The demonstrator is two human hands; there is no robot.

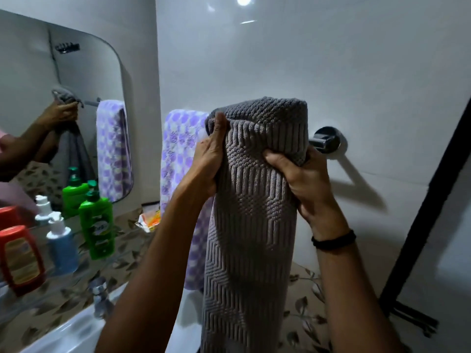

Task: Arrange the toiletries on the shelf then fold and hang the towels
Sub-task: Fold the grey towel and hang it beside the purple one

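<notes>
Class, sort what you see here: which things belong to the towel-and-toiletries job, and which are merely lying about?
Job: grey ribbed towel, purple checked towel, chrome towel rail, green pump bottle, red bottle, blue pump bottle.
Lying about: chrome tap, orange packet.

A thick grey cotton towel with a woven zigzag and ribbed pattern (251,225) hangs folded lengthwise over the chrome wall-mounted towel bar (325,142), its top bunched over the bar. Just beside it on the same bar hangs a white plush towel with lilac dots (178,154). On the glass shelf (76,272) stand, upright, a green pump bottle (96,225), a blue pump bottle (61,247) and a red bottle (20,259).
</notes>
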